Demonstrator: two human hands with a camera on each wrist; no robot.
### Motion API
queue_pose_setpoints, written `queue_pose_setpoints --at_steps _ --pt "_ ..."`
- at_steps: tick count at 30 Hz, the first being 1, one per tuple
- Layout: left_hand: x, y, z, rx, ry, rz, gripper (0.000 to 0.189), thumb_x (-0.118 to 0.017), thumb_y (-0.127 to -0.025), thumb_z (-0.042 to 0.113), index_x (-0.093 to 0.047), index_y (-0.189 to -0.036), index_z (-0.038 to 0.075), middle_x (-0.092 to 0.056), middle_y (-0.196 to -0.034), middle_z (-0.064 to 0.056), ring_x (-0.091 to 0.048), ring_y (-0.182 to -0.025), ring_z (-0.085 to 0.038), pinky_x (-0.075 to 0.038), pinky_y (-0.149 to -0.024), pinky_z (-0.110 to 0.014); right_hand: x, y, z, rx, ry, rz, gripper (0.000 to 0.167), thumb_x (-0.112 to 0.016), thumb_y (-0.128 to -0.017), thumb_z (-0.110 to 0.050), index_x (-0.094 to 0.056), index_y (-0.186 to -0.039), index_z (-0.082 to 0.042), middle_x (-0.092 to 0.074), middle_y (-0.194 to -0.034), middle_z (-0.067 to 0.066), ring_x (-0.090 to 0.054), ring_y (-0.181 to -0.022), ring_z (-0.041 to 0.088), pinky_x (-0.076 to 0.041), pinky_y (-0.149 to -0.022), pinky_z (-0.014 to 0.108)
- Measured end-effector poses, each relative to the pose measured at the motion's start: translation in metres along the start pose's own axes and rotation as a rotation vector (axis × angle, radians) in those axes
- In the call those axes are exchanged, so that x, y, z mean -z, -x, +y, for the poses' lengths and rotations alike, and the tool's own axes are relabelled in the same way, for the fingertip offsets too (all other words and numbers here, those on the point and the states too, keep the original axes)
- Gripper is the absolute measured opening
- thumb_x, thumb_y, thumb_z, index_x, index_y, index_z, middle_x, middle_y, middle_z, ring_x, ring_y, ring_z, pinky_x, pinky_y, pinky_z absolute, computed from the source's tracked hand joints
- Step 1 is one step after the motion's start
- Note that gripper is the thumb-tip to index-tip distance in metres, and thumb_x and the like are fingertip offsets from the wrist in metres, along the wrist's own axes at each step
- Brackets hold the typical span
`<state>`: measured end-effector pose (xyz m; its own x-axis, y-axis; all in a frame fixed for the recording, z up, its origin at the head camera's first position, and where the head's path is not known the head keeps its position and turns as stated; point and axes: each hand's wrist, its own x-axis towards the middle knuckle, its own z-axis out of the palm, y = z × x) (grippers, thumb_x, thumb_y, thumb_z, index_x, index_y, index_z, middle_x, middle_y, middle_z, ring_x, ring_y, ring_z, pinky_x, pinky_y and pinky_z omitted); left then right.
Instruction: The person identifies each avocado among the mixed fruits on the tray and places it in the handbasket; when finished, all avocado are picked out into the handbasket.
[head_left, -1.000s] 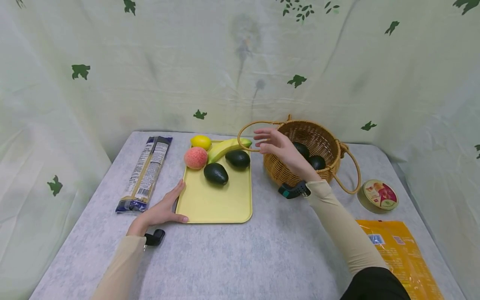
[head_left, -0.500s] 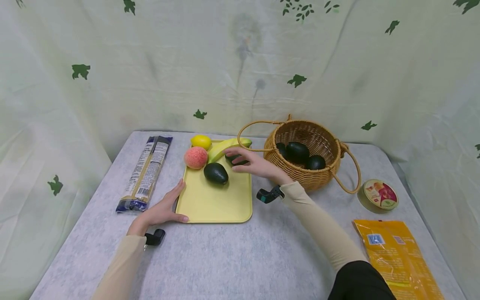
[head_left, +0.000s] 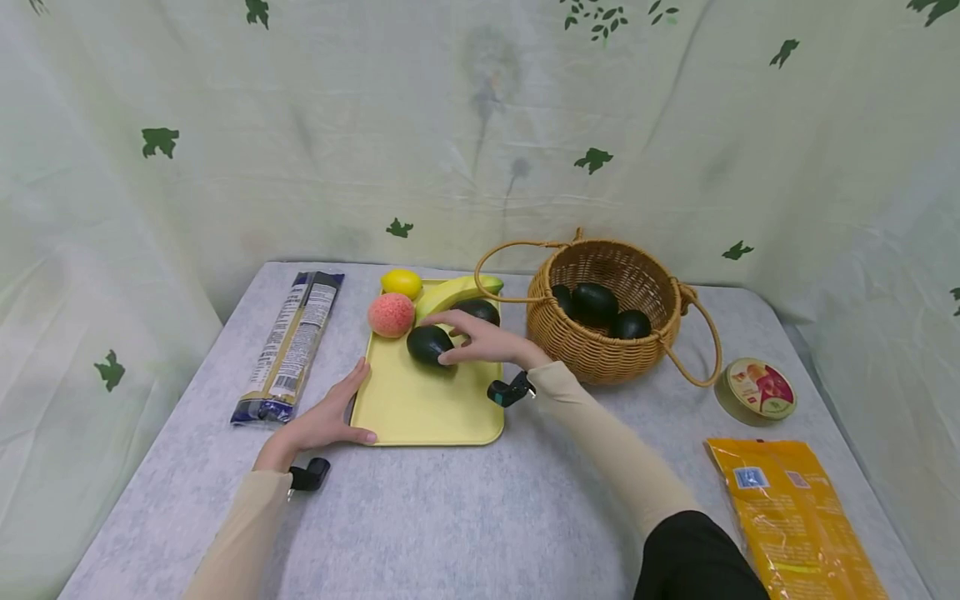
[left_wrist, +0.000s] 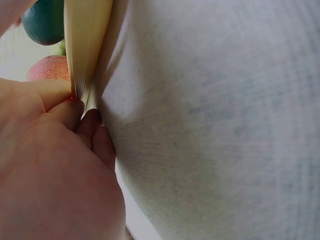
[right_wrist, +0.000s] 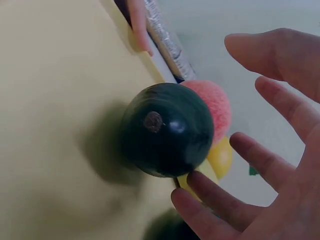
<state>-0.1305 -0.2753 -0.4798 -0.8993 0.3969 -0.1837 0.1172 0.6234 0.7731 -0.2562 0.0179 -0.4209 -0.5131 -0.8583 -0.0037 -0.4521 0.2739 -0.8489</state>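
Note:
My right hand (head_left: pixel 487 342) reaches over the yellow tray (head_left: pixel 427 417) with thumb and fingers spread about a dark green avocado (head_left: pixel 426 347). In the right wrist view, the fingertips (right_wrist: pixel 197 181) come right at the lower edge of that avocado (right_wrist: pixel 167 130). Just behind the hand lies a second avocado (head_left: pixel 482 310), partly hidden. My left hand (head_left: pixel 324 423) rests along the tray's near left corner, thumb and fingers spread against its rim. A pink peach (head_left: pixel 391 315), a lemon (head_left: pixel 402 283) and a banana (head_left: pixel 450 293) sit at the tray's far end.
Right of the tray stands a wicker basket (head_left: pixel 600 362) holding several avocados (head_left: pixel 595 303); its loop handle overhangs the tray's far corner. A round tin (head_left: pixel 757 390) and an orange packet (head_left: pixel 798 508) lie farther right. At left is a long blue-ended packet (head_left: pixel 291 350).
My right hand has moved from in front of the basket leftward, past the far avocado, to the nearer one on the tray. The left hand stays at the tray's rim.

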Motion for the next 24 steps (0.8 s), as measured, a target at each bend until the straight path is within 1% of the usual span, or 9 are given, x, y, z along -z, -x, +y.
queue_pose_setpoints --at_steps 4,6,8,12,14,17,20,24 --pt "0.0 -0.001 -0.001 0.006 -0.003 -0.001 0.117 -0.082 -0.075 0.031 0.0 -0.151 -0.003 0.01 -0.158 -0.018 0.005 -0.142 -0.041 -0.003 -0.11 -0.06 -0.006 -0.009 0.001 0.034 0.135 -0.01 0.057 -0.067 -0.09 -0.017 -0.045 -0.143 -0.012 -0.04 -0.145 0.006 -0.035 -0.13 0.021 -0.034 -0.105 0.037" --pt "0.0 -0.001 0.0 0.008 -0.004 -0.001 0.117 -0.082 -0.075 0.031 0.0 -0.151 -0.003 0.01 -0.158 -0.018 0.005 -0.141 -0.042 -0.003 -0.11 -0.061 -0.008 -0.013 0.002 0.034 0.186 -0.016 0.057 -0.068 -0.09 -0.018 -0.045 -0.143 -0.013 -0.041 -0.145 0.005 -0.033 -0.131 0.019 -0.031 -0.106 0.033" --pt "0.0 -0.001 0.0 0.01 -0.004 0.0 0.118 -0.082 -0.075 0.031 0.001 -0.151 -0.003 0.01 -0.158 -0.018 0.005 -0.141 -0.042 -0.003 -0.109 -0.061 -0.011 -0.017 0.004 0.017 0.222 -0.026 0.057 -0.067 -0.09 -0.02 -0.045 -0.143 -0.015 -0.038 -0.146 0.007 -0.031 -0.133 0.019 -0.027 -0.108 0.033" --pt "0.0 -0.001 0.0 0.016 -0.003 -0.001 0.117 -0.082 -0.075 0.031 0.001 -0.151 -0.003 0.01 -0.158 -0.018 0.005 -0.141 -0.042 -0.004 -0.109 -0.061 -0.018 -0.022 0.009 -0.048 0.235 -0.051 0.056 -0.066 -0.091 -0.02 -0.045 -0.143 -0.018 -0.025 -0.152 0.014 -0.021 -0.139 0.023 -0.026 -0.11 0.041" --pt "0.0 -0.001 0.001 0.018 -0.003 -0.001 0.117 -0.082 -0.075 0.031 0.001 -0.151 -0.003 0.01 -0.158 -0.018 0.005 -0.141 -0.042 -0.004 -0.109 -0.061 -0.021 -0.023 0.01 -0.073 0.234 -0.039 0.053 -0.067 -0.091 -0.019 -0.048 -0.14 -0.019 -0.022 -0.152 0.016 -0.02 -0.139 0.024 -0.028 -0.108 0.042" --pt "0.0 0.0 0.002 0.013 -0.002 -0.001 0.117 -0.082 -0.075 0.03 0.0 -0.151 -0.003 0.01 -0.157 -0.019 0.005 -0.141 -0.043 -0.004 -0.109 -0.062 -0.025 -0.025 0.011 -0.092 0.244 0.013 0.043 -0.067 -0.09 -0.014 -0.056 -0.131 -0.019 -0.029 -0.147 0.013 -0.026 -0.134 0.022 -0.033 -0.105 0.039" --pt "0.0 0.0 0.002 0.005 -0.001 -0.001 0.116 -0.082 -0.076 0.029 0.0 -0.151 -0.004 0.01 -0.157 -0.019 0.005 -0.141 -0.043 -0.004 -0.109 -0.062 -0.027 -0.025 0.009 -0.103 0.246 0.063 0.034 -0.067 -0.088 -0.009 -0.063 -0.121 -0.018 -0.036 -0.138 0.009 -0.032 -0.127 0.02 -0.036 -0.101 0.034" --pt "0.0 0.001 0.001 0.004 -0.001 -0.001 0.116 -0.082 -0.076 0.029 0.001 -0.151 -0.003 0.011 -0.157 -0.019 0.006 -0.141 -0.043 -0.003 -0.109 -0.062 -0.028 -0.021 0.006 -0.091 0.244 0.096 0.032 -0.069 -0.087 -0.009 -0.066 -0.117 -0.018 -0.042 -0.133 0.007 -0.036 -0.122 0.018 -0.035 -0.1 0.032"
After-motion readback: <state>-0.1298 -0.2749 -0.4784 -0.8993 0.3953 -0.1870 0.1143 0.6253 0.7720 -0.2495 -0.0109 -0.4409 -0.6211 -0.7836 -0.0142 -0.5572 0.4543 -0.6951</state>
